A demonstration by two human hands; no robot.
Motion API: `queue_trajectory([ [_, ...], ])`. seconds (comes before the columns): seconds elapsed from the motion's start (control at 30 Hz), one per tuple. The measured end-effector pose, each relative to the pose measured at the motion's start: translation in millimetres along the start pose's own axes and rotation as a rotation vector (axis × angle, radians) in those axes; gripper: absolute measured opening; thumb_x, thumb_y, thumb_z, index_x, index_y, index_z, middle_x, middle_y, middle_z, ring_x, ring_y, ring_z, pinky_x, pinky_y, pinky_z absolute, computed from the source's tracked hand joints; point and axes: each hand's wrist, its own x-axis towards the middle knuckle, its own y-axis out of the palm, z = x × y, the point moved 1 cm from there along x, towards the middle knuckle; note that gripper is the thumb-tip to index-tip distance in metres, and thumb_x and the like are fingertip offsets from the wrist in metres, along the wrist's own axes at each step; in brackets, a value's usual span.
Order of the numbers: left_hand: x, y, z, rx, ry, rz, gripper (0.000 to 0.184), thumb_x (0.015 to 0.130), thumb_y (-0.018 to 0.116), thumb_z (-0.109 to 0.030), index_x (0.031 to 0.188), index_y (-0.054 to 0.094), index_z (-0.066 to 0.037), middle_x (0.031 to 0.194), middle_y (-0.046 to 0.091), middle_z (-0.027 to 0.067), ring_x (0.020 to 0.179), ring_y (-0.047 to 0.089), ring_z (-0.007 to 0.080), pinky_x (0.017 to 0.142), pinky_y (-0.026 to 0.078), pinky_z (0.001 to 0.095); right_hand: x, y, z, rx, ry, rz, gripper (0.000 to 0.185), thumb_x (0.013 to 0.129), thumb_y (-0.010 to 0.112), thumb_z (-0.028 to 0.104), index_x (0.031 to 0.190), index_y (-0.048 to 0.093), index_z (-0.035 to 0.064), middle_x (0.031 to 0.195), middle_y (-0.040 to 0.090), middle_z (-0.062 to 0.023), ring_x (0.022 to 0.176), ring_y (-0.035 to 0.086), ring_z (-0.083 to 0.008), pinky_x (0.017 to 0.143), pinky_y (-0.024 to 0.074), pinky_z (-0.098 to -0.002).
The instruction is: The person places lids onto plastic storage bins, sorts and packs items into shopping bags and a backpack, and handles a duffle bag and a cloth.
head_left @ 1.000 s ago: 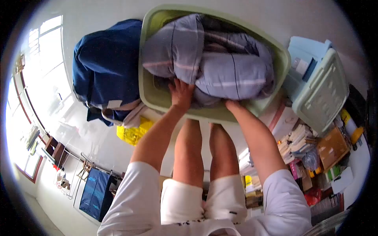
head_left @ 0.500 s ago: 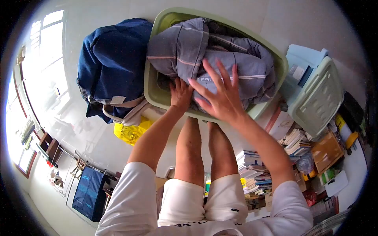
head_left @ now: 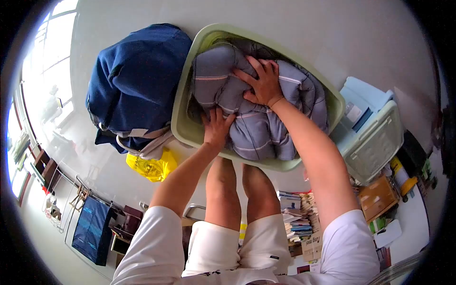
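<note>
A grey quilt with pale pink and white stripes lies bunched inside a green plastic storage bin. My left hand rests on the quilt's near-left part, close to the bin's wall, its fingers apart. Farther in, my right hand presses down on the quilt's upper middle with spread fingers, and the cloth dents beneath it. Neither hand is wrapped round anything.
Left of the bin stands a dark blue fabric bag, with a yellow plastic bag below it. A light blue box with a pale green lid sits to the right. Stacks of books lie nearer.
My right hand has come down from above the quilt and moved farther in, onto it. The quilt is more bunched and pressed into the bin. My left hand stays near the left side.
</note>
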Motion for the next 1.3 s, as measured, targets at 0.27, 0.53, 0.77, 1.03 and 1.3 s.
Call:
queue_trajectory([
  [0.27,8,0,-2,0.004,-0.012,0.081,0.039,0.090,0.049,-0.020,0.127,0.049,-0.033,0.124,0.044,0.0175,0.121,0.042,0.0377,0.094,0.041,0.0636,-6,29,-20,0.133,0.015,-0.017,0.073,0.055,0.073,0.037,0.127,0.059,0.0353,0.140,0.042,-0.0120,0.116,0.044,-0.0369,0.102,0.0310,-0.0556],
  [0.53,26,-188,15,-0.370,0.156,0.066,0.085,0.069,0.079,-0.034,0.144,0.041,-0.021,0.146,0.030,0.0234,0.134,0.029,0.0478,0.102,0.030,0.0682,-8,15,-16,0.110,0.077,-0.010,0.079,0.055,0.071,0.026,0.133,0.055,0.0325,0.141,0.041,-0.0143,0.119,0.044,-0.0382,0.104,0.0298,-0.0546],
  [0.77,66,-114,-42,-0.161,-0.069,-0.012,0.135,0.049,0.089,-0.054,0.156,0.014,-0.020,0.161,0.007,0.0190,0.140,0.005,0.0601,0.100,0.030,0.0749,-13,17,-7,0.099,0.124,-0.067,0.066,0.067,0.063,0.015,0.131,0.059,0.0308,0.137,0.045,-0.0154,0.119,0.047,-0.0356,0.104,0.0311,-0.0523],
  [1.03,57,-106,-53,-0.114,-0.094,-0.048,0.135,0.048,0.091,-0.048,0.156,0.013,-0.023,0.162,0.008,0.0161,0.141,0.010,0.0574,0.102,0.034,0.0704,-59,-104,39,0.631,0.455,-0.393,0.033,0.082,0.058,-0.001,0.113,0.063,0.0102,0.112,0.061,-0.0146,0.106,0.058,-0.0364,0.095,0.0444,-0.0474],
  [1.3,46,-118,-73,-0.159,-0.037,-0.173,0.132,0.054,0.091,-0.042,0.156,0.011,-0.020,0.162,0.003,0.0162,0.141,0.008,0.0582,0.114,0.022,0.0645,-419,-262,-31,0.092,1.453,-0.891,0.039,0.089,0.065,0.012,0.124,0.051,0.0076,0.120,0.054,-0.0108,0.112,0.053,-0.0252,0.091,0.0472,-0.0409],
])
